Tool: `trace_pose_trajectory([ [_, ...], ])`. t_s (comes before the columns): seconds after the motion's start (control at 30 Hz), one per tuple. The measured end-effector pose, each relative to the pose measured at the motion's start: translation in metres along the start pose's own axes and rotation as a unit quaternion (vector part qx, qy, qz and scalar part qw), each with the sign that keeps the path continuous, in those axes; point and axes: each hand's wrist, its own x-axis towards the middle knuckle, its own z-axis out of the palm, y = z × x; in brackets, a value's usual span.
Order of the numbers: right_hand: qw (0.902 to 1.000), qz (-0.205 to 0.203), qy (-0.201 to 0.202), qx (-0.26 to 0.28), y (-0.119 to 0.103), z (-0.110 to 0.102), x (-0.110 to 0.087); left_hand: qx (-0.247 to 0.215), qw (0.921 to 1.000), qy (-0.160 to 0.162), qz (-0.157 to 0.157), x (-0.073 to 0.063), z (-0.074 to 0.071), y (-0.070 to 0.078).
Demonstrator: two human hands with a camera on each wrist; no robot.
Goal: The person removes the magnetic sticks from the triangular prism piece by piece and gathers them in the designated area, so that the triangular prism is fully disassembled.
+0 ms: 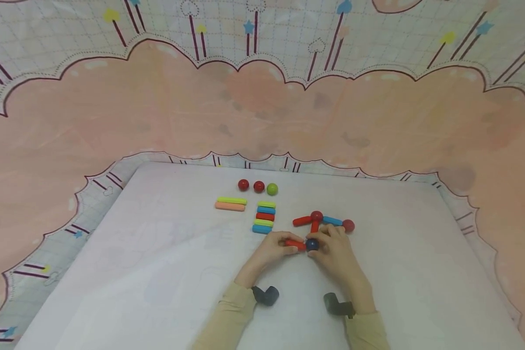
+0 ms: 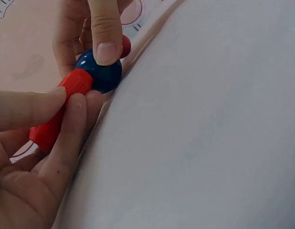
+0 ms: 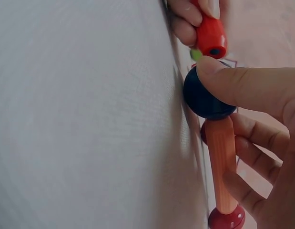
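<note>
My left hand (image 1: 274, 250) pinches a short red rod (image 2: 54, 114) between thumb and fingers. My right hand (image 1: 337, 250) holds a dark blue ball (image 1: 312, 244), its thumb pressed on top in the right wrist view. The red rod's end, with a dark centre, faces the ball close by. An orange rod (image 3: 221, 164) runs from the blue ball to a red ball (image 3: 227, 218) under the right hand. Beyond the fingers, another red ball (image 1: 317, 216) joins a red rod (image 1: 302, 221) and a blue rod (image 1: 332, 220), which leads to the red ball at right.
Two red balls (image 1: 243, 184) and a green ball (image 1: 272, 189) line up farther back on the white table (image 1: 166, 272). In front of them lie a yellow-green rod (image 1: 232, 200), an orange rod (image 1: 230, 206), and a column of several short coloured rods (image 1: 265, 217). Patterned cloth (image 1: 245, 116) rises behind.
</note>
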Motion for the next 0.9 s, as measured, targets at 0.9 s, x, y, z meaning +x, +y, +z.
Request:
trace_pose_trajectory([
  [0.9, 0.9984, 0.047, -0.024, 0.019, -0.005, -0.005, -0.002, -0.023, 0.9909, 0.119, -0.057, -0.034, -0.062, -0.014],
])
